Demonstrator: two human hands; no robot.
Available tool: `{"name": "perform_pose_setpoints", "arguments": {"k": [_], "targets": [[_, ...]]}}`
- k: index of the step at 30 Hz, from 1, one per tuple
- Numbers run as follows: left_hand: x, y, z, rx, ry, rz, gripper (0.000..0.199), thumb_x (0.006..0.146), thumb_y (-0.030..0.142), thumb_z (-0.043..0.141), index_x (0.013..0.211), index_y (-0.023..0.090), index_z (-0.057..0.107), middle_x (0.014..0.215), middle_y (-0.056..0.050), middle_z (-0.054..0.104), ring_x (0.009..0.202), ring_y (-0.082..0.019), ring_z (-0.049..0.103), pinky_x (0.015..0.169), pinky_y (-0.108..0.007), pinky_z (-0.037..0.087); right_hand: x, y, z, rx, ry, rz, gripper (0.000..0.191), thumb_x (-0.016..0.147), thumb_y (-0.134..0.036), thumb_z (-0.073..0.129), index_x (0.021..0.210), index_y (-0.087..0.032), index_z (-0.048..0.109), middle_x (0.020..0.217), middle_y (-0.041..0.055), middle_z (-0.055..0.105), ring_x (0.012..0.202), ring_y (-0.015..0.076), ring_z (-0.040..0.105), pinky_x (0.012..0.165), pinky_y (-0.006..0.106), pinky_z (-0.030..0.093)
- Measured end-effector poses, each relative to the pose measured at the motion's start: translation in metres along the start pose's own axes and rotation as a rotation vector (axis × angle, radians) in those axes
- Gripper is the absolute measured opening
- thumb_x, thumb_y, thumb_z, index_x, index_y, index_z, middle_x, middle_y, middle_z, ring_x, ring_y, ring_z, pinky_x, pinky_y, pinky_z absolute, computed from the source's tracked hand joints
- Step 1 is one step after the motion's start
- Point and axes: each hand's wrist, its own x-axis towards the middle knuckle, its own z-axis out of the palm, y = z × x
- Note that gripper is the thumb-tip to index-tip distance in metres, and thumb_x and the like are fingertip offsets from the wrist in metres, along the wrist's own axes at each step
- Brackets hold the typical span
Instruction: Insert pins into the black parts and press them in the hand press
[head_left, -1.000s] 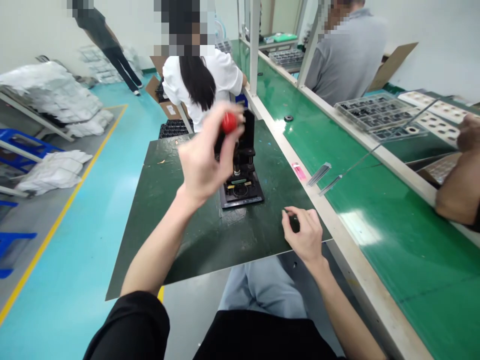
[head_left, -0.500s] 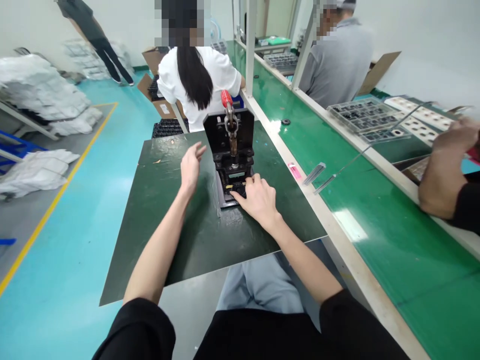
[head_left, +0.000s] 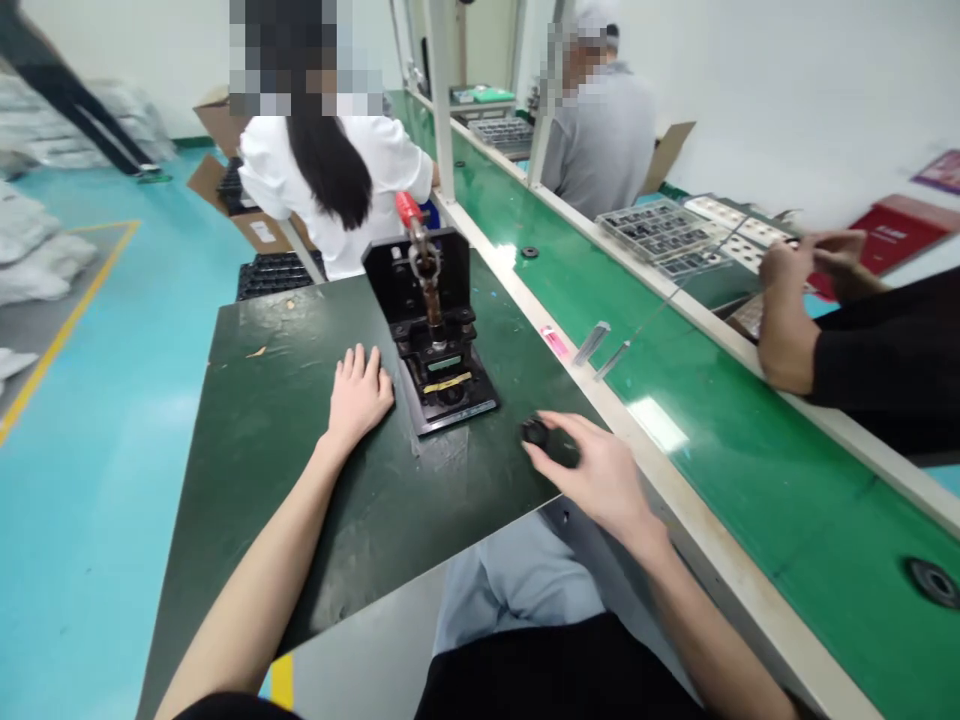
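Note:
My right hand (head_left: 592,470) pinches a small black round part (head_left: 535,432) between thumb and fingertips, above the right side of the dark green table (head_left: 300,510). Flat on the table, left of the press, lies my left hand (head_left: 361,392) with its fingers stretched out. Between my hands stands a black toggle-clamp press (head_left: 431,330), its red-tipped handle (head_left: 407,207) raised. A yellow strip (head_left: 448,383) crosses the press's base, in front of a round black recess or part that I cannot make out clearly.
A green conveyor belt (head_left: 720,460) with a pale rail runs along the right, carrying black rings (head_left: 932,580). Clear strips (head_left: 592,343) and a pink label (head_left: 555,341) lie at the rail. Co-workers sit ahead and across the belt, near parts trays (head_left: 652,228).
My right hand has left the press and moved right and nearer, holding the black round part. My left hand has come down onto the table. The view has turned right.

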Motion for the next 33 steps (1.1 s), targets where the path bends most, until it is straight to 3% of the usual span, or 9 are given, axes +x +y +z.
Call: {"name": "perform_pose_setpoints", "arguments": {"k": [3,5,7,10,16,21,27,30,33], "targets": [[-0.001,-0.004,0.000,-0.005,0.026,0.030,0.064,0.098,0.028,0.028,0.149,-0.006,0.051,0.160,-0.031,0.043,0.154,-0.043,0.038,0.126,-0.062,0.031,-0.046,0.058,-0.055,-0.192,0.124,0.204,0.039,0.088,-0.058,0.066,0.109,-0.028,0.079,0.102,0.0039,0.081,0.084,0.0267,0.077,0.069,0.035,0.059],[0.000,-0.006,-0.001,-0.001,0.038,0.047,0.065,0.098,0.027,0.028,0.147,-0.008,0.051,0.158,-0.034,0.044,0.153,-0.045,0.040,0.124,-0.063,0.033,-0.054,0.096,-0.090,-0.417,0.170,0.333,0.043,0.086,-0.063,0.065,0.107,-0.028,0.080,0.098,0.0066,0.081,0.077,0.0299,0.076,0.056,0.035,0.051],[0.000,-0.007,-0.002,0.001,0.048,0.057,0.064,0.097,0.027,0.028,0.146,-0.008,0.052,0.156,-0.034,0.046,0.151,-0.045,0.041,0.124,-0.063,0.034,-0.039,0.128,-0.119,-0.614,0.211,0.421,0.047,0.084,-0.059,0.064,0.111,-0.024,0.079,0.106,0.0112,0.080,0.083,0.0333,0.076,0.054,0.034,0.046],[0.001,-0.008,-0.005,0.002,0.055,0.058,0.063,0.097,0.026,0.028,0.145,-0.007,0.054,0.155,-0.034,0.048,0.150,-0.044,0.043,0.124,-0.062,0.035,0.019,0.164,-0.140,-0.744,0.168,0.480,0.044,0.086,-0.047,0.064,0.114,-0.017,0.078,0.112,0.0154,0.079,0.098,0.0345,0.074,0.063,0.034,0.047],[0.000,-0.008,-0.007,-0.024,0.059,0.013,0.061,0.098,0.028,0.029,0.144,-0.001,0.057,0.156,-0.027,0.051,0.150,-0.040,0.046,0.127,-0.057,0.035,0.147,0.208,-0.123,-0.745,0.104,0.515,0.044,0.091,-0.038,0.058,0.123,-0.013,0.074,0.120,0.0185,0.075,0.109,0.0333,0.070,0.081,0.035,0.052],[0.001,-0.010,-0.007,-0.049,0.071,-0.016,0.059,0.097,0.029,0.032,0.142,0.005,0.061,0.156,-0.023,0.053,0.150,-0.038,0.046,0.127,-0.054,0.035,0.195,0.237,-0.109,-0.698,0.099,0.605,0.044,0.091,-0.034,0.056,0.123,-0.009,0.073,0.121,0.0228,0.074,0.112,0.0377,0.069,0.088,0.041,0.053],[0.003,-0.016,-0.002,-0.079,0.093,0.027,0.058,0.095,0.028,0.034,0.140,0.005,0.063,0.154,-0.024,0.055,0.149,-0.039,0.048,0.127,-0.055,0.037,0.189,0.250,-0.105,-0.632,0.196,0.562,0.053,0.088,-0.038,0.057,0.127,-0.004,0.070,0.120,0.0274,0.073,0.110,0.0406,0.067,0.090,0.047,0.051],[0.003,-0.018,0.002,-0.093,0.111,0.043,0.059,0.094,0.028,0.035,0.141,0.003,0.061,0.154,-0.025,0.054,0.149,-0.040,0.047,0.126,-0.058,0.037,0.166,0.241,-0.096,-0.580,0.234,0.453,0.041,0.086,-0.031,0.055,0.114,-0.009,0.075,0.111,0.0220,0.076,0.104,0.0363,0.069,0.087,0.043,0.051],[0.002,-0.018,0.005,-0.110,0.117,0.043,0.060,0.093,0.026,0.038,0.144,0.004,0.059,0.156,-0.025,0.052,0.151,-0.040,0.045,0.127,-0.059,0.035,0.141,0.219,-0.082,-0.556,0.130,0.345,0.028,0.083,-0.028,0.056,0.097,-0.016,0.077,0.099,0.0151,0.078,0.094,0.0312,0.071,0.078,0.036,0.050]]}}
